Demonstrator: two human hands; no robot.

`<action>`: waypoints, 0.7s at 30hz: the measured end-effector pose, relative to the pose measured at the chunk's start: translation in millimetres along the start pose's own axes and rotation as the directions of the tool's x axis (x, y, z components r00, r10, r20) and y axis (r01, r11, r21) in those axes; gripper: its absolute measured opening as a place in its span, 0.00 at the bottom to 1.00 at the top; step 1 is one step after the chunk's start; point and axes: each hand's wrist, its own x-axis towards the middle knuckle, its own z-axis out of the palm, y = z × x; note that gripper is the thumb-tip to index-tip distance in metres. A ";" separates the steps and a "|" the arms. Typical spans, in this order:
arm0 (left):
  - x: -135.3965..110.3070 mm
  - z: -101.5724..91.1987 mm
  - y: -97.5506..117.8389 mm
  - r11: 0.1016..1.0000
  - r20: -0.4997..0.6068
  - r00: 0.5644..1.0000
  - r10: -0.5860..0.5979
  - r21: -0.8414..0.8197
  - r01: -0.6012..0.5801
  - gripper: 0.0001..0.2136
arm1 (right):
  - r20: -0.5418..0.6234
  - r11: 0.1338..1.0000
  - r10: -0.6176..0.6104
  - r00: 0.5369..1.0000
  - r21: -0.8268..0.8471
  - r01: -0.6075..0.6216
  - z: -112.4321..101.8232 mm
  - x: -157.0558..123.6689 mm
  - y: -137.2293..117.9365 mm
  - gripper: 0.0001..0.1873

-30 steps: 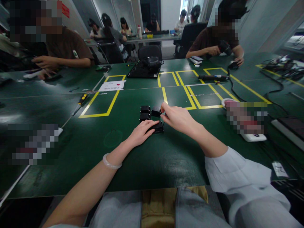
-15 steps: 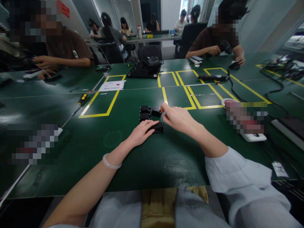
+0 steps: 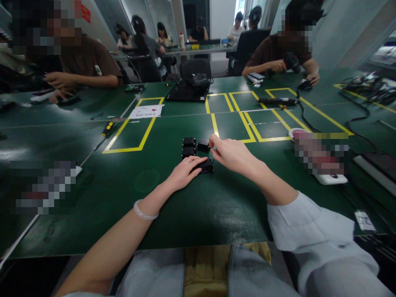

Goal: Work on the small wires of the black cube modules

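Near the middle of the green table (image 3: 182, 214), my left hand (image 3: 182, 172) steadies a low black block (image 3: 206, 166), fingers laid over its top and the thumb along its near side. At the block's right end, my right hand (image 3: 230, 153) is closed in a pinch. Something thin and dark shows below its fingertips, too small to name. Just beyond my left fingers stand two similar black blocks (image 3: 189, 147), one behind the other. Another black block (image 3: 203, 144) sits beside them, close to my right fingertips; I cannot tell whether they touch.
A yellow-and-black screwdriver (image 3: 107, 131) and a paper sheet (image 3: 146, 111) lie left. Phone-like devices (image 3: 332, 178) flank me, partly blurred out. A black pen-shaped tool (image 3: 276, 101) with its cable lies at right. Beyond is a black tray (image 3: 182, 95). Two people work across the table.
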 end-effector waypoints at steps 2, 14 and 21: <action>0.0 0.2 0.0 1.000 -0.003 1.000 -0.002 0.000 0.002 0.20 | -0.011 1.000 -0.003 1.000 0.004 0.003 -1.0 -0.8 -0.6 0.15; -0.3 0.2 0.6 1.000 0.001 1.000 -0.009 0.001 0.009 0.20 | 0.021 1.000 0.015 1.000 -0.026 -0.014 -2.0 1.3 -1.0 0.15; -0.1 0.6 -0.1 1.000 -0.009 1.000 0.007 -0.007 -0.007 0.20 | 0.011 1.000 0.003 1.000 -0.002 -0.003 -1.0 0.2 -0.7 0.15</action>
